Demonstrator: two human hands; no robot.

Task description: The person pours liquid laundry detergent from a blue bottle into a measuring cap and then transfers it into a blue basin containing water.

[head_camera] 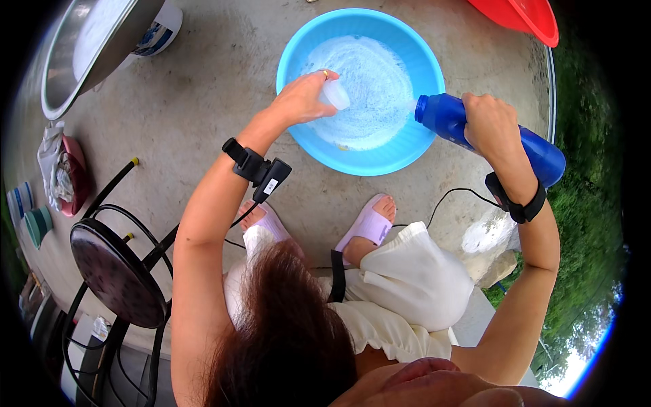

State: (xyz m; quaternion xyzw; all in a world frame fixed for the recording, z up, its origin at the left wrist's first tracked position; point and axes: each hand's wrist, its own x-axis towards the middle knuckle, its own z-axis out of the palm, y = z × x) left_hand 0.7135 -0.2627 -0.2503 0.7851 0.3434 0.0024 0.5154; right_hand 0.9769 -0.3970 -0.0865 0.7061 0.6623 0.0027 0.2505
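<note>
A light-blue plastic basin [363, 165] stands on the concrete floor before me, with foamy whitish water [376, 76] in it. Over the left part of the basin, my left hand [304, 99] holds a translucent plastic cap [336, 94] between thumb and fingers. My right hand [491, 122] grips a dark-blue plastic bottle [541, 155] around its body. The bottle lies tilted, its uncapped-looking neck over the basin's right rim and pointing toward the foam. Something pale shows at the mouth; whether liquid is flowing out I cannot tell.
A large metal basin [84, 96] stands upper left beside a white bucket [170, 25]. A red basin [529, 20] is at upper right. At left are a black stool [117, 272], a pink tub [74, 152] with cloth and a green container [38, 226]. Rocks [496, 269] lie right of my feet.
</note>
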